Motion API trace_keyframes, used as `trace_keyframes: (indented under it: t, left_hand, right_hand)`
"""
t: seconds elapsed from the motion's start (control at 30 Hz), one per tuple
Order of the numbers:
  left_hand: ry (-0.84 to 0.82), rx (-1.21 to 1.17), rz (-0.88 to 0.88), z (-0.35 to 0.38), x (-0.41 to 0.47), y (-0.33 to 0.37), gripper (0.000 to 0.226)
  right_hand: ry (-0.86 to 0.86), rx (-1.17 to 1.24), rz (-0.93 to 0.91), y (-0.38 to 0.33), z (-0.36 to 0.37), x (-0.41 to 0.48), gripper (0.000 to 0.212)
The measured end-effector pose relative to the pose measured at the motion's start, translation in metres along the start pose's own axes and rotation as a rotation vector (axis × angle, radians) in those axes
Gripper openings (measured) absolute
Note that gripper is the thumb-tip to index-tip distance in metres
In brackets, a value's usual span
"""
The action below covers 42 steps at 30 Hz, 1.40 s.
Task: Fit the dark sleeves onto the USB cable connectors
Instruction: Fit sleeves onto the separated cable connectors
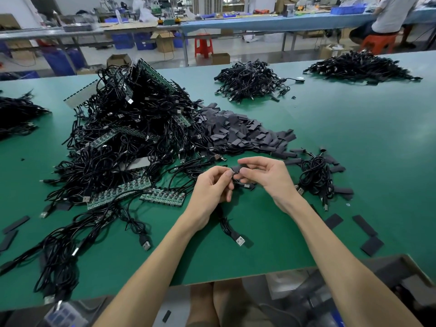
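Note:
Above the green table (354, 142), my left hand (212, 187) pinches a black USB cable (226, 226) near its far end. That cable trails down toward me and ends in a silver USB plug (240, 240). My right hand (266, 175) pinches a dark flat sleeve (238, 168) between thumb and forefinger, right against the cable end. A big heap of loose dark sleeves (238, 133) lies just beyond my hands. To the left rises a large tangle of black cables with green circuit strips (127, 138).
A small bundle of cables (316, 178) lies right of my hands, with stray sleeves (364, 225) near the front right edge. Two more cable piles (250, 81) (358, 66) sit far across. A cardboard box (401, 274) stands below the table edge. A person sits at the back right.

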State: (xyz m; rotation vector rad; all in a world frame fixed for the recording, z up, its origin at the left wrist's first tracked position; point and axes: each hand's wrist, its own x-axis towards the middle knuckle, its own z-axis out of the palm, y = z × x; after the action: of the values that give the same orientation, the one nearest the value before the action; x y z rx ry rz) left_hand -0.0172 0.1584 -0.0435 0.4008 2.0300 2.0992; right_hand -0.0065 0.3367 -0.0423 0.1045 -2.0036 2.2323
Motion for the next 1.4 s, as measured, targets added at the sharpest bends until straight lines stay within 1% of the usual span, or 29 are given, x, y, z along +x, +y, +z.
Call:
trace_keyframes:
  t: [0.2,0.4,0.53,0.67,0.77,0.83,0.93,1.03,1.17,1.4]
  left_hand:
    - [0.040,0.051,0.037,-0.0017,0.0014,-0.0014,0.028]
    - [0.045,0.042,0.044,-0.0026,0.0005,-0.0039,0.020]
    - [0.019,0.068,0.062,-0.0036,0.0000,-0.0041,0.020]
    - [0.006,0.088,0.071,-0.0026,-0.0005,-0.0045,0.019]
    - [0.039,0.029,0.039,-0.0012,-0.0006,-0.0027,0.023]
    - [0.066,-0.002,0.016,0.0001,-0.0010,-0.0010,0.026]
    - [0.071,0.039,0.025,0.0022,-0.0022,0.0013,0.031]
    - [0.047,0.105,0.061,0.0035,-0.0045,0.0020,0.031]
    - [0.056,0.131,0.057,0.0032,-0.0050,0.0018,0.031]
    - [0.042,0.177,0.062,0.0026,-0.0048,0.0006,0.034]
  right_hand:
    - [-0.021,-0.038,-0.013,-0.0004,0.0001,0.0007,0.016]
    - [-0.049,-0.053,-0.005,-0.0002,0.0018,-0.0005,0.019]
    - [-0.062,-0.101,-0.029,-0.0019,0.0040,-0.0009,0.021]
    - [-0.003,-0.154,-0.045,-0.0015,0.0047,-0.0011,0.015]
    - [0.058,-0.155,-0.058,0.0001,0.0025,-0.0013,0.009]
    - [0.074,-0.158,-0.060,0.0008,0.0008,-0.0009,0.008]
    - [0.071,-0.187,-0.065,0.0015,-0.0001,0.0000,0.003]
    - [0.063,-0.213,-0.080,0.0031,-0.0012,0.0007,0.008]
    - [-0.005,-0.140,-0.060,0.0040,-0.0006,0.0004,0.014]
    - [-0.027,-0.108,-0.025,0.0038,0.0024,0.0000,0.015]
